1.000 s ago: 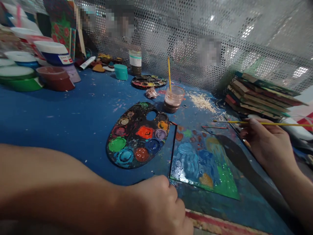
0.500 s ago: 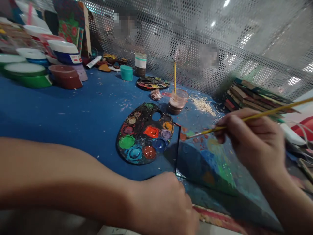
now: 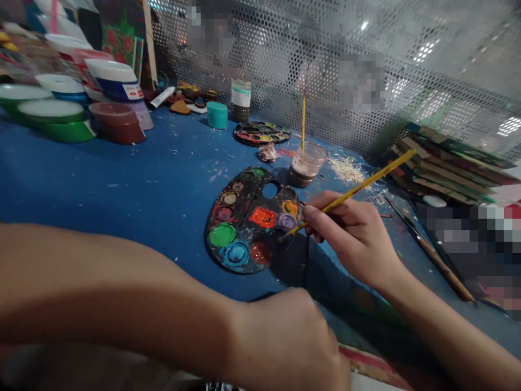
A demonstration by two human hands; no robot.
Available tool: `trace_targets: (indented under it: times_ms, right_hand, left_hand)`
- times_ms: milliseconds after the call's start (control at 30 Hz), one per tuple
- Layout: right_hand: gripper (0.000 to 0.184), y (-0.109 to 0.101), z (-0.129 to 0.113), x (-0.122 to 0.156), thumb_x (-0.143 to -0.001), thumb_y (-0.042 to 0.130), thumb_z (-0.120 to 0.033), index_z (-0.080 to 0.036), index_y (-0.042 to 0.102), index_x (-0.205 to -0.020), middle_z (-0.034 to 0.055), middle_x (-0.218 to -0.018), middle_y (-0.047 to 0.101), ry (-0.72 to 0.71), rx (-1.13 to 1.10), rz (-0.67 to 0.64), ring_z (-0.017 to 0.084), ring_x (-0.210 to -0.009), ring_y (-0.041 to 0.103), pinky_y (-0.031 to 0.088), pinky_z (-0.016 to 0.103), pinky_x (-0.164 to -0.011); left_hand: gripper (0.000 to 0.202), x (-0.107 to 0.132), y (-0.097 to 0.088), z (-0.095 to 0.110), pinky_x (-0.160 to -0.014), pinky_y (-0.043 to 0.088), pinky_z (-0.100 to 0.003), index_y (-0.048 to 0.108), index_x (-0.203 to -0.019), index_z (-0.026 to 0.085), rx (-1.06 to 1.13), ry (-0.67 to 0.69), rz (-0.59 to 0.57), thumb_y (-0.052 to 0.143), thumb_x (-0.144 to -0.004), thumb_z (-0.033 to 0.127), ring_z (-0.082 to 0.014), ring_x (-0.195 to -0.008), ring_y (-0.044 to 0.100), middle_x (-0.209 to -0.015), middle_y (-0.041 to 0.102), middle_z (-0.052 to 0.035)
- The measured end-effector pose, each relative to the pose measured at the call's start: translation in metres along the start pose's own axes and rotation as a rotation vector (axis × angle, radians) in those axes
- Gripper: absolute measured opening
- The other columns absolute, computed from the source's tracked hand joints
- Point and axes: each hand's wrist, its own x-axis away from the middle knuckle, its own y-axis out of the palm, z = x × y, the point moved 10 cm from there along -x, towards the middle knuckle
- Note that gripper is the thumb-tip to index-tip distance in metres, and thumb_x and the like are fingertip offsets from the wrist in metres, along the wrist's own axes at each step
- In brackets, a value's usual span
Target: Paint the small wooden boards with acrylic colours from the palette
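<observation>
My right hand (image 3: pixel 354 233) grips a yellow-handled paintbrush (image 3: pixel 366 182), its bristles low over the dark blue well on the right side of the palette. The black oval palette (image 3: pixel 244 217) lies flat, with wells of green, light blue, brown, orange, purple and red-orange paint. At the bottom, my left hand (image 3: pixel 293 336) is closed, knuckles up, near the table's front edge; whatever its fingers hold is hidden. Between my hands lies a painted panel (image 3: pixel 337 266) with a thin dark edge and blue and green patches, partly covered by my right hand and shadow.
Behind the palette stand a cup of murky water (image 3: pixel 307 165) with a brush in it, a crumpled wad (image 3: pixel 267 152) and a second palette (image 3: pixel 262 133). Paint tubs (image 3: pixel 118 122) crowd the left. Stacked boards (image 3: pixel 448 163), wood shavings (image 3: pixel 348 167) and long brushes (image 3: pixel 443 266) are right.
My right hand has moved left with the paintbrush, taking its tip from the painted panel to the palette. My left hand stays near the same place. The view has shifted slightly.
</observation>
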Motion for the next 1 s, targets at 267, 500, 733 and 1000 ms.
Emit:
trace_targets:
  times_ms: [267, 500, 733, 1000]
  right_hand:
    - [0.021, -0.014, -0.007, 0.003, -0.094, 0.053, -0.030, -0.019, 0.061, -0.079, -0.0034, -0.063, 0.057, -0.035, 0.019, 0.064, 0.008, -0.054, 0.050, 0.038, 0.022, -0.051]
    - [0.017, -0.057, 0.001, 0.046, -0.092, 0.054, -0.018, -0.021, 0.062, -0.078, -0.0010, -0.069, 0.061, -0.072, -0.024, 0.185, 0.009, -0.055, 0.054, 0.043, 0.021, -0.048]
    - [0.013, -0.046, -0.010, 0.053, -0.089, 0.054, -0.014, -0.021, 0.059, -0.080, -0.0021, -0.065, 0.060, -0.148, 0.049, 0.057, 0.009, -0.056, 0.056, 0.047, 0.022, -0.054]
    - [0.013, -0.044, -0.014, 0.051, -0.090, 0.053, -0.016, -0.022, 0.058, -0.079, -0.0024, -0.064, 0.062, -0.120, 0.048, 0.033, 0.011, -0.056, 0.059, 0.049, 0.023, -0.053]
  left_hand:
    - [0.030, -0.001, -0.006, 0.001, -0.032, 0.022, -0.030, 0.051, -0.059, 0.019, -0.129, -0.008, 0.050, 0.080, -0.066, 0.025, -0.0167, -0.039, 0.042, -0.052, 0.058, 0.0013]
    - [0.034, 0.001, -0.002, 0.001, -0.034, 0.019, -0.034, 0.052, -0.065, 0.021, -0.182, -0.028, -0.040, 0.083, -0.058, 0.030, -0.0159, -0.041, 0.042, -0.054, 0.057, 0.0030]
    - [0.032, 0.000, 0.006, -0.006, -0.041, 0.030, -0.034, 0.048, -0.068, 0.024, -0.286, -0.171, -0.052, 0.074, -0.073, 0.041, -0.0162, -0.047, 0.046, -0.059, 0.056, 0.0045]
    - [0.038, 0.004, 0.008, -0.003, -0.040, 0.024, -0.037, 0.046, -0.072, 0.026, -0.305, -0.142, -0.040, 0.078, -0.067, 0.047, -0.0178, -0.044, 0.038, -0.053, 0.050, 0.0055]
